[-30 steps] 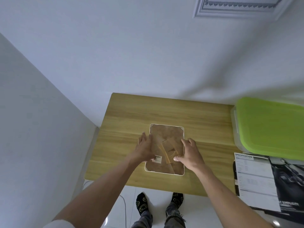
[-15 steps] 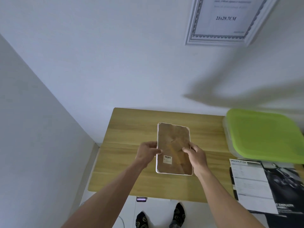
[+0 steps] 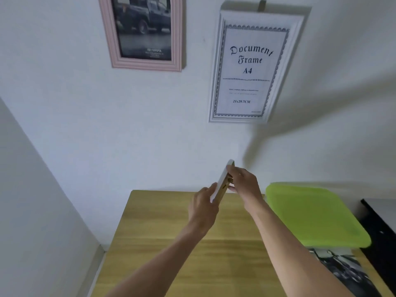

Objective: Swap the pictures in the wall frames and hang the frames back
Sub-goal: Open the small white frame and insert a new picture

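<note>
I hold a small white picture frame [image 3: 222,182] edge-on in the air above the wooden table [image 3: 162,243], its brown back turned to the right. My left hand [image 3: 203,207] grips its lower left edge. My right hand [image 3: 243,181] grips its upper right side. On the wall hangs a pink frame [image 3: 177,33] with a dark truck picture. To its right hangs a white frame [image 3: 218,67] with a "Document Frame A4" sheet.
A box with a lime-green lid [image 3: 310,215] sits on the table's right side, against the wall. A dark printed sheet [image 3: 342,269] lies in front of it. Black furniture [image 3: 381,228] stands at the far right. A side wall closes in on the left.
The small frame lay back-up on the table; both hands lifted it, raised it toward the wall and turned it edge-on. The view tilted up, showing the two hung frames.
</note>
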Tool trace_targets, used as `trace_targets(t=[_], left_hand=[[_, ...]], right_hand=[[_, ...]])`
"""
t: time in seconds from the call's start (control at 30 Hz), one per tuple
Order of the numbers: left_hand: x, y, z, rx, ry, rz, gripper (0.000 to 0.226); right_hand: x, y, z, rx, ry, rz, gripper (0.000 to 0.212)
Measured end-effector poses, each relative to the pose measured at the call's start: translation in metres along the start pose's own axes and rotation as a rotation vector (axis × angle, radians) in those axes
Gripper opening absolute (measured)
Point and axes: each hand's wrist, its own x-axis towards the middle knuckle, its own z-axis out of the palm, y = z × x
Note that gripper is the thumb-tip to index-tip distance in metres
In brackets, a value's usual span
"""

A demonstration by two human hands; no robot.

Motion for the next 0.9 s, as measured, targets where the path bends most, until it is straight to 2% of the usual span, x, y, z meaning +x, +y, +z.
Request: trace_targets(t=[0.13,0.23,0.27,0.37,0.47,0.53,0.6,0.67,0.73,0.9], left_hand=[[-0.004,0.037,0.019,0.15,0.046,0.198,0.051],[-0.006,0.069,0.033,0.194,0.047,0.325,0.041],[-0.008,0.079,0.039,0.172,0.061,0.352,0.037],[-0.002,0.108,0.054,0.129,0.227,0.393,0.034],[0.018,0.136,0.056,0.196,0.346,0.341,0.041],[0.034,0.154,0.053,0.202,0.311,0.271,0.053],[0.045,0.174,0.052,0.115,0.206,0.226,0.059],[0.054,0.193,0.052,0.031,0.145,0.245,0.059],[0.062,0.213,0.053,-0.025,0.167,0.283,0.057],[0.077,0.262,0.052,-0.046,0.141,0.337,0.068]], right_hand=[[0.004,-0.026,-0.028,0.05,0.086,-0.043,0.035],[0.007,-0.036,-0.069,0.075,0.099,-0.066,0.013],[0.006,-0.04,-0.086,0.074,0.091,-0.077,0.011],[0.003,-0.056,-0.137,0.105,0.028,-0.14,0.019],[0.002,-0.073,-0.186,0.131,-0.011,-0.199,0.022],[0.009,-0.08,-0.214,0.156,-0.021,-0.223,0.027],[0.014,-0.088,-0.238,0.178,-0.038,-0.249,0.028],[0.018,-0.097,-0.259,0.185,-0.051,-0.277,0.028],[0.02,-0.107,-0.278,0.169,-0.036,-0.327,0.029],[0.037,-0.134,-0.313,-0.134,0.127,-0.617,0.029]])
